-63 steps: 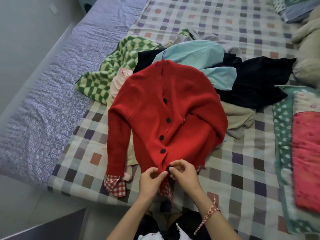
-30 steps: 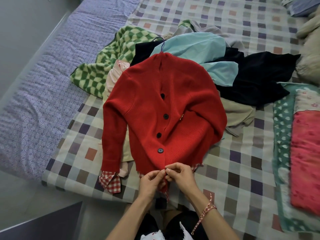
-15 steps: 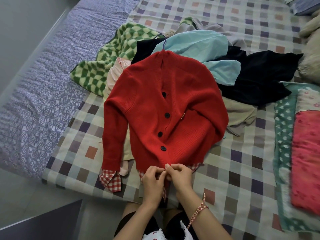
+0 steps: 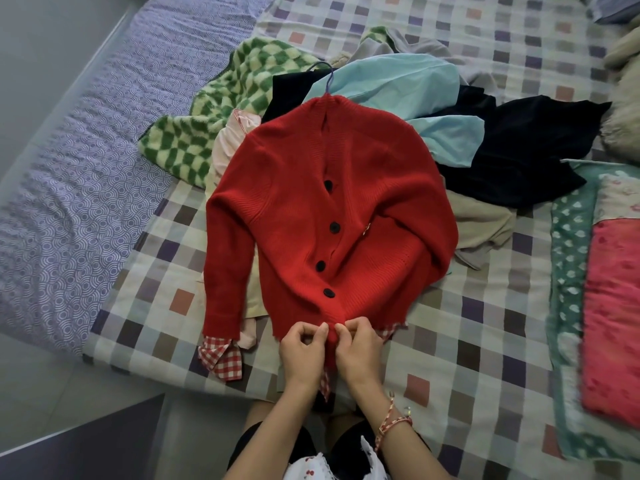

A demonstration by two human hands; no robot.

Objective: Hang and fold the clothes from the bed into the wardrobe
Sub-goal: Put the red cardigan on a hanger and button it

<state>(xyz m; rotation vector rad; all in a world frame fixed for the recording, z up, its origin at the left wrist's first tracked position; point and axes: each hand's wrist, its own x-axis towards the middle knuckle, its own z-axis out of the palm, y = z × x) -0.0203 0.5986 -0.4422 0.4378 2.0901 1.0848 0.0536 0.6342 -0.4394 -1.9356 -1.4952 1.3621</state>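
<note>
Left hand [image 4: 304, 351] and right hand [image 4: 358, 349] each pinch the hem of the red knitted black-buttoned cardigan [image 4: 346, 188], which lies flat at the checked bedsheet's [image 4: 485, 306] near edge. Align the hem edges evenly before fastening, and keep the far purple hanger hook [image 4: 327, 76] centred.

Red buttoned cardigan [image 4: 346, 209] flat on bed [image 4: 485, 323], apparently on hanger [image 4: 325, 76], clothes pile [image 4: 415, 109] behind

No legible text, label or number anywhere.
</note>
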